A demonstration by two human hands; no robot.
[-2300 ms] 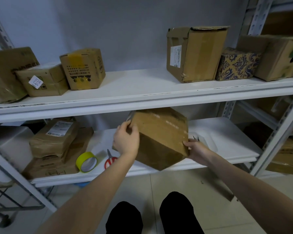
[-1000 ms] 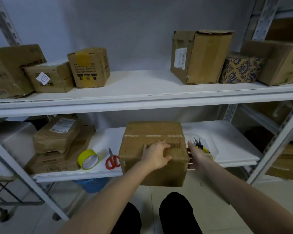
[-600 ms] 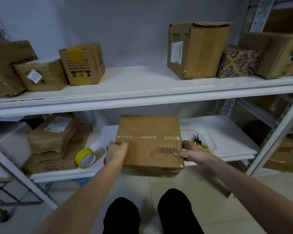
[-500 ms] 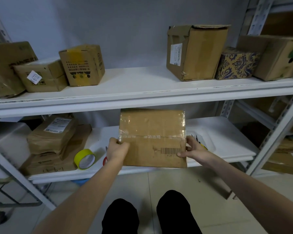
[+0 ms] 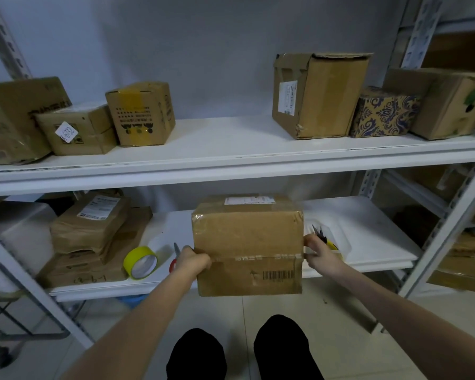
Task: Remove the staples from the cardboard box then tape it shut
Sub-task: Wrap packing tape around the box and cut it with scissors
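A brown cardboard box [image 5: 247, 242] with a clear tape seam and a barcode is held at the front edge of the lower shelf [image 5: 368, 231]. My left hand [image 5: 194, 260] grips its left side and my right hand [image 5: 317, 249] grips its right side. A roll of yellow tape [image 5: 140, 262] lies on the shelf to the left. Red-handled scissors [image 5: 174, 257] lie beside it, partly hidden by my left hand. Pliers with yellow handles [image 5: 322, 237] lie in a white tray [image 5: 340, 242] behind my right hand.
Stacked brown parcels [image 5: 91, 231] fill the lower shelf's left end. Several boxes stand on the upper shelf [image 5: 231, 149], which overhangs the held box. A metal upright [image 5: 450, 231] rises at the right. My knees [image 5: 239, 349] and tiled floor are below.
The box has been turned over between my hands, away from me; the taped seam now sits lower on the near face and a white label shows on top.
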